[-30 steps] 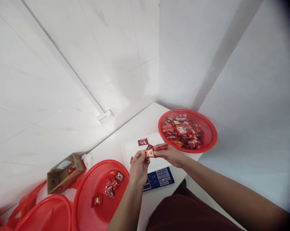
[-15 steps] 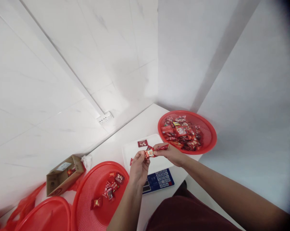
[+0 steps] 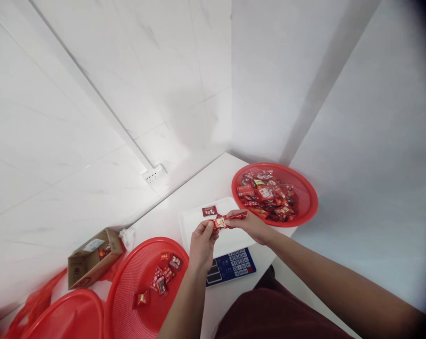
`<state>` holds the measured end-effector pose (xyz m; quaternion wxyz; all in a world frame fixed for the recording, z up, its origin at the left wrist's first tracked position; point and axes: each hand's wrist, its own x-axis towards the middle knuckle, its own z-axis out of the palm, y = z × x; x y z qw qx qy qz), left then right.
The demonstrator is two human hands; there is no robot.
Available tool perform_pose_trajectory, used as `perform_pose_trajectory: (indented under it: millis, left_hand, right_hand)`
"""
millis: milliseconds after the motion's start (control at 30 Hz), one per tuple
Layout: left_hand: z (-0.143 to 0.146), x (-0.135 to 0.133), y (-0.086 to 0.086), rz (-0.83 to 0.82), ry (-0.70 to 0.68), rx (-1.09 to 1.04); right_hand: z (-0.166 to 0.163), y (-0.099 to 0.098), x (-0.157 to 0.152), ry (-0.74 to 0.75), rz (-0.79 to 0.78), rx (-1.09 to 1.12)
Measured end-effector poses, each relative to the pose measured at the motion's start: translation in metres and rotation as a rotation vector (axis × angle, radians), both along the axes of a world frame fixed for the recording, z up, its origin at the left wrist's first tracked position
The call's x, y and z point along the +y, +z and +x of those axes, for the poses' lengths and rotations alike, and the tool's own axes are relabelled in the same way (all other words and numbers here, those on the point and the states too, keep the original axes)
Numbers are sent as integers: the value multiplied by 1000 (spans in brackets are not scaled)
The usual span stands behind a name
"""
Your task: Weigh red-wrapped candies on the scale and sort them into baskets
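Over the white weighing tray [image 3: 195, 221], my left hand [image 3: 203, 241] pinches one end of a red-and-cream wrapped candy [image 3: 220, 222]. The fingers of my right hand [image 3: 250, 227] are closed on its other end. A further red wrapper [image 3: 238, 215] sticks out of the right hand's grip. Behind the hands, a dark red candy packet [image 3: 209, 211] lies flat on the tray. Below them shows the scale's blue keypad panel [image 3: 230, 267], partly covered by my left hand and forearm.
A red basket [image 3: 309, 207] heaped with wrapped candies stands at the right by the wall. Nearer on the left, another red basket [image 3: 123, 282] holds several candies. Beside it are a cardboard box [image 3: 89, 259] and a red container [image 3: 68, 313]. A socket strip [image 3: 154, 173] sits on the wall.
My left hand has turned slightly, hiding a small red piece that showed on the tray at its left. Both hands still hold the candy in nearly the same place.
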<state>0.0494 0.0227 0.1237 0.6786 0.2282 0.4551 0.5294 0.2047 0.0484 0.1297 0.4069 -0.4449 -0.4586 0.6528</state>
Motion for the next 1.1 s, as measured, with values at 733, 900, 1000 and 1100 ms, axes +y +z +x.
perform_pose_trajectory:
  millis: [733,900,1000,1100]
  left_hand:
    - [-1,-3,-1,-16,-17,23]
    - [-3,-6,-15,-43,4,65]
    - [-5,-7,-23,-70,15,35]
    - [-8,-8,-31,-99,-2,18]
  right_hand:
    - [0,-9,-1,-62,-149,102]
    - [-2,-21,-7,-68,-183,42]
    - [-2,-27,-8,-51,-183,14]
    - [-3,-33,-8,-32,-189,-15]
